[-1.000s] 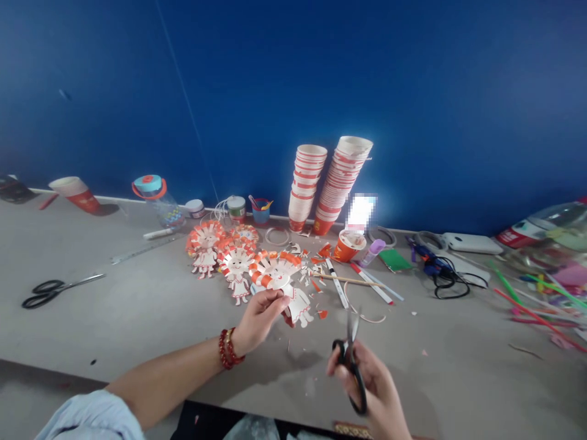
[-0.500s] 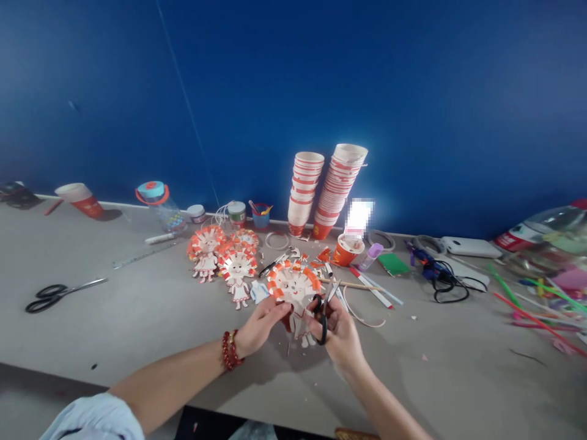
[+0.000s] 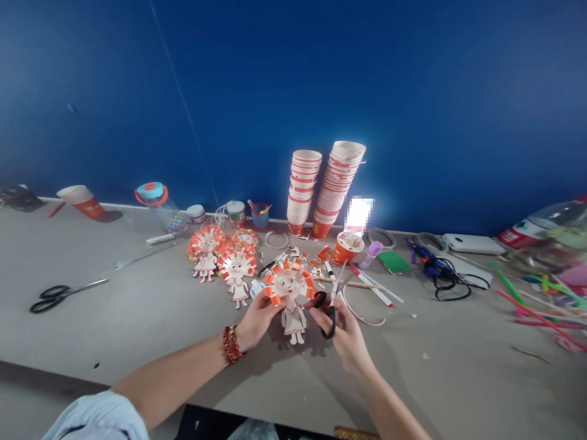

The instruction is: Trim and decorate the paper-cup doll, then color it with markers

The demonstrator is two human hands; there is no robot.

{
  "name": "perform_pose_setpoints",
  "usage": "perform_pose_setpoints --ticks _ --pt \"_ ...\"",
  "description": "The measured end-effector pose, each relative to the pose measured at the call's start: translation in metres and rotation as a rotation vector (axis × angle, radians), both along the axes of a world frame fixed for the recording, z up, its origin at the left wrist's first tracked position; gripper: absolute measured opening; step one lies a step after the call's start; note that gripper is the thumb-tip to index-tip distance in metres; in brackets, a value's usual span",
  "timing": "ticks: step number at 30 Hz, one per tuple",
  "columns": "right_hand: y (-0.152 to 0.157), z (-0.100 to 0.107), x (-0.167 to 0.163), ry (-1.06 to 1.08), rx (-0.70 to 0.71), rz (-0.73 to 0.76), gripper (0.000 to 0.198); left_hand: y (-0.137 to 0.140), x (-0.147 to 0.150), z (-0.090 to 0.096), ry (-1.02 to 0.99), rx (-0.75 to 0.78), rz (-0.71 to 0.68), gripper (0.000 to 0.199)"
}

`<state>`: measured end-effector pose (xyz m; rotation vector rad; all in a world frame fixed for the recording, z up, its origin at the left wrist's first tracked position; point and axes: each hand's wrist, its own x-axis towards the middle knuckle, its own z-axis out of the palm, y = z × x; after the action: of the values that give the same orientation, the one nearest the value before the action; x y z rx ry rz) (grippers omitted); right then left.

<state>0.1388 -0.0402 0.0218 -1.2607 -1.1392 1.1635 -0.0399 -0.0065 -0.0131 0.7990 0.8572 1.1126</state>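
A paper doll point(image 3: 292, 315) with a smiling face, an orange-and-white fringed ring round its head and a white dress is held up over the table. My left hand point(image 3: 259, 318) pinches it at the left, below the ring. In my right hand point(image 3: 346, 333) is a pair of black-handled scissors point(image 3: 338, 286), blades pointing up and away. The right fingertips are close to the doll's right side; whether they touch it I cannot tell. Similar paper dolls point(image 3: 237, 276) lie to the left of the held one.
Two tall stacks of paper cups point(image 3: 305, 189) stand against the blue wall. A bright phone point(image 3: 358, 215) leans in a cup point(image 3: 347, 249). Paper scraps, markers and a glue stick point(image 3: 370, 255) lie around. Other scissors point(image 3: 64, 294) rest at left, cables point(image 3: 444, 275) and coloured pipe cleaners point(image 3: 543, 305) at right.
The held doll has turned to show its dress fully, and its head has shifted slightly left. My right hand with the scissors has moved a little right, away from the doll's body.
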Motion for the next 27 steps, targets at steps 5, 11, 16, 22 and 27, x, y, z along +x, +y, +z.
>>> perform_pose_setpoints --ticks 5,11,16,22,27 --pt "-0.006 -0.009 0.038 -0.427 0.098 0.103 0.036 0.003 -0.002 0.0 0.042 0.011 0.031 0.024" --pt "-0.032 -0.007 0.065 -1.102 0.061 0.221 0.035 0.002 -0.003 0.014 0.07 0.04 -0.079 0.032" --pt "-0.037 0.004 0.058 -1.383 0.0 0.278 0.024 0.002 -0.002 0.016 0.114 0.071 -0.097 0.039" --pt "-0.028 0.013 0.058 -1.376 -0.104 0.377 0.016 0.001 -0.002 0.017 0.172 0.113 -0.108 0.036" --pt "-0.008 0.031 0.059 -1.108 -0.056 0.466 0.023 0.0 0.001 0.014 0.216 0.148 -0.157 0.036"
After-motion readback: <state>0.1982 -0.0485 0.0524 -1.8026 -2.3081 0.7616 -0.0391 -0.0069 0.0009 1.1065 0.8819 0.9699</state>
